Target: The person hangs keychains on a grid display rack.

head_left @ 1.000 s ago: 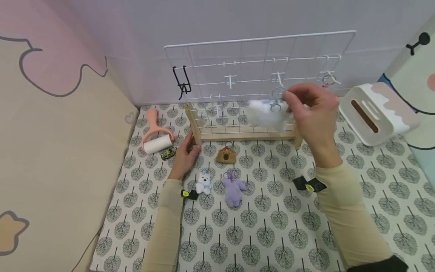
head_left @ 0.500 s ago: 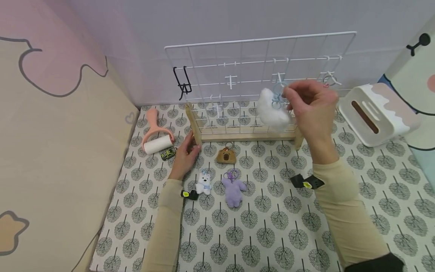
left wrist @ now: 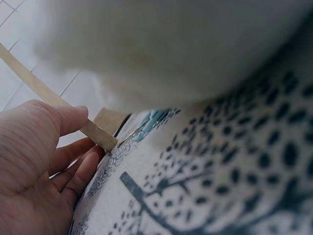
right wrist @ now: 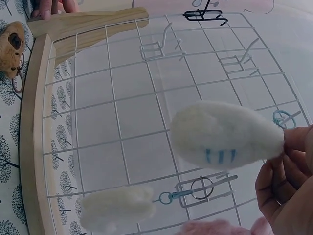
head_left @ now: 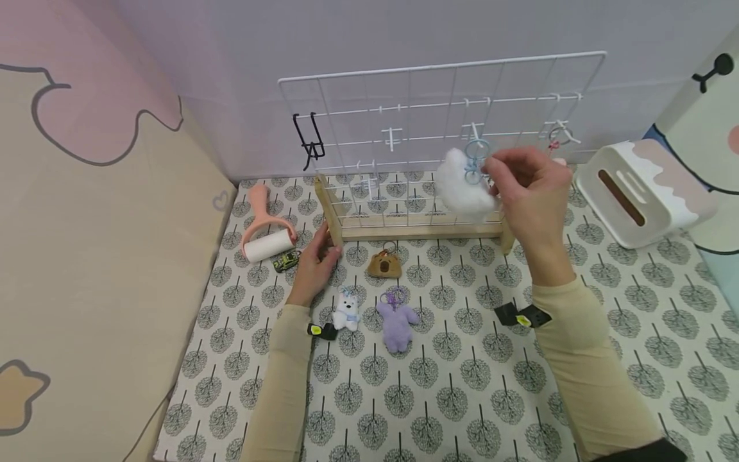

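Observation:
My right hand (head_left: 534, 189) pinches a fluffy white plush keychain (right wrist: 225, 137) near its blue clasp, in front of the white wire grid rack (head_left: 433, 66). In the right wrist view, its blue ring (right wrist: 283, 118) appears looped round the tip of a white hook (right wrist: 293, 117). Blue stripes mark the plush. At the rack's left end, my left hand (head_left: 314, 266) grips the wooden foot (left wrist: 100, 134), thumb on one side and fingers on the other. Close to that wrist lies a small white bear keychain (head_left: 346, 311), with a purple plush keychain (head_left: 396, 325) beside it.
A brown plush pouch (head_left: 384, 264) lies before the rack. Left stand a lint roller (head_left: 268, 244) and toy car (head_left: 287, 260); right, a white-and-pink box (head_left: 646, 192). Another white plush (right wrist: 117, 208) hangs beside a pink plush (right wrist: 225, 228). A black hook (head_left: 312, 144) hangs left.
My right hand has brought the blue ring up to the hook, then dipped slightly. The white plush has swung from sideways to hanging lower. My left hand has stayed in place.

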Demonstrator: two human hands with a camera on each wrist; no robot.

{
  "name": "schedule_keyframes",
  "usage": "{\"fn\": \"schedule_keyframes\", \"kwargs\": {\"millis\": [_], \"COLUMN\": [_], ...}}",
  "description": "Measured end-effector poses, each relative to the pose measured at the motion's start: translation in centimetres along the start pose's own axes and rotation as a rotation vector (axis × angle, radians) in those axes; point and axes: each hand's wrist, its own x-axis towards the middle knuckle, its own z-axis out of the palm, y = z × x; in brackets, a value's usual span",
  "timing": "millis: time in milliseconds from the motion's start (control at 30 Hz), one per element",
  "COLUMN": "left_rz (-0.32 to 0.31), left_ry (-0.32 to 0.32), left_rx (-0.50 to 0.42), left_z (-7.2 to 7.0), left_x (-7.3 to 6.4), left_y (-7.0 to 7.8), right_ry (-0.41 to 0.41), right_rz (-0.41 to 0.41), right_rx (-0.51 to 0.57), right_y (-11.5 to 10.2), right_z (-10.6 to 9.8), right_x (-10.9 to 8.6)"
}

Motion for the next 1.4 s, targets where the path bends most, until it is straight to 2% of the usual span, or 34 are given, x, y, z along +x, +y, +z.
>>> {"fn": "schedule_keyframes", "kwargs": {"millis": [200,500,700,867,1033,1133,1233,1400], "left_rz": [0.022,0.002,0.006,0.041,0.039,0.034,0.034,0.027], "left_ry": [-0.002,-0.009,-0.007,-0.012,-0.021,-0.020,-0.017,-0.026], "left_rx": [0.001,-0.009,0.001,-0.006,-0.009,-0.012,-0.013,-0.019], "left_z": [-0.1,-0.1,-0.1,-0.1,-0.3,-0.5,-0.5,-0.3], "left_x": [0.1,-0.1,-0.1,0.1,0.3,0.3,0.3,0.2], "left_y": [-0.5,-0.1,-0.7,-0.7,-0.8,-0.8,-0.8,-0.7], "right_ry": [0.008,0.011,-0.021,-0.067,-0.140,-0.222,-0.338,-0.540], "right_rz": [0.027,0.059,0.060,0.117,0.144,0.167,0.199,0.196], "right_rx": [-0.045,-0.071,-0.067,-0.050,-0.058,-0.084,-0.133,-0.199], "right_y": [0.7,2.6,4.3,5.8,8.1,9.7,11.0,12.4], "right_z": [-0.4,-0.7,-0.6,-0.2,1.1,2.5,4.0,5.8], "right_x": [-0.7,-2.5,-4.4,-6.2,-8.1,-9.4,-10.9,-12.9]}}
